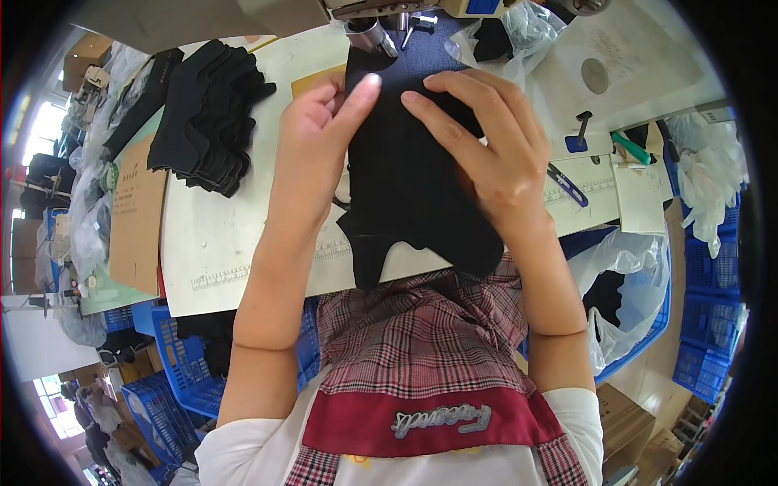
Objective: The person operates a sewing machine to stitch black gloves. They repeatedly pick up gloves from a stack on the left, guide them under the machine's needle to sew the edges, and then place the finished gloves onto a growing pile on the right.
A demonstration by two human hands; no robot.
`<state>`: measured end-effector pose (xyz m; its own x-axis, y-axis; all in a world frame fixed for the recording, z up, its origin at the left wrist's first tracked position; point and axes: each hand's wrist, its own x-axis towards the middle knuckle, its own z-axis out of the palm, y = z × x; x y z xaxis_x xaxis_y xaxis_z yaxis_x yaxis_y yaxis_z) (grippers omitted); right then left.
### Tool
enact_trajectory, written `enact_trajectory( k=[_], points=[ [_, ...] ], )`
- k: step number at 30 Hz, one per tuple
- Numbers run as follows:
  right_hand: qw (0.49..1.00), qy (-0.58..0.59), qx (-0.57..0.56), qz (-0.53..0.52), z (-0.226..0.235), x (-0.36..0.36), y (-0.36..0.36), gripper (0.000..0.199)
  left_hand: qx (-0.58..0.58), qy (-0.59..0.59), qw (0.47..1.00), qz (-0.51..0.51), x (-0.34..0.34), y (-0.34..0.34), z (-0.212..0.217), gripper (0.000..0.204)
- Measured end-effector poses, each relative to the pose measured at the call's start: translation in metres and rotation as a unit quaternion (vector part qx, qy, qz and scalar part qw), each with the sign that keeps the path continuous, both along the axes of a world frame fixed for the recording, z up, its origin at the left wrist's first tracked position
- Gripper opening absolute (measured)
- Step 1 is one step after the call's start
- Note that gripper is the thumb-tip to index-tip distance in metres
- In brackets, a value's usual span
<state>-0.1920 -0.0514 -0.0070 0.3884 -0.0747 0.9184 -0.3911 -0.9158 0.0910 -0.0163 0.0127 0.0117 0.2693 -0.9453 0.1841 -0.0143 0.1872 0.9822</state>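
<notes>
A long black cut fabric piece [397, 178] lies on the white sewing table, its near end hanging over the front edge toward my lap. Its far end looks bluish beneath the sewing machine's needle area [403, 28]. At the fabric's left edge is my left hand [328, 121], fingers loosely curled and thumb stretched out apart from them. My right hand [494, 138] rests over the right side of the fabric, thumb and index finger extended and spread. Nothing shows gripped in either hand. A stack of similar black cut pieces [207, 117] sits to the left.
Thread snips [567, 185] and a green-handled tool [630, 148] lie at right. A printed ruler strip [223, 278] runs along the near table edge. Blue plastic crates [186, 356] stand at lower left, and a plastic-lined blue basket [640, 328] stands at right. Cardboard [134, 219] leans at left.
</notes>
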Motion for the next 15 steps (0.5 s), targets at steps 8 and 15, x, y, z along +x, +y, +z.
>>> enact_trajectory(
  k=[8,15],
  points=[
    [1.000,0.005,-0.005,0.029,0.007,-0.005,-0.020,0.043,-0.299,-0.479,0.820,0.090,0.006,0.032,-0.017,0.037],
    [0.989,0.015,0.118,0.092,0.016,-0.026,0.001,0.050,-0.353,-0.476,0.797,0.114,0.011,0.014,-0.024,0.039]
  ],
)
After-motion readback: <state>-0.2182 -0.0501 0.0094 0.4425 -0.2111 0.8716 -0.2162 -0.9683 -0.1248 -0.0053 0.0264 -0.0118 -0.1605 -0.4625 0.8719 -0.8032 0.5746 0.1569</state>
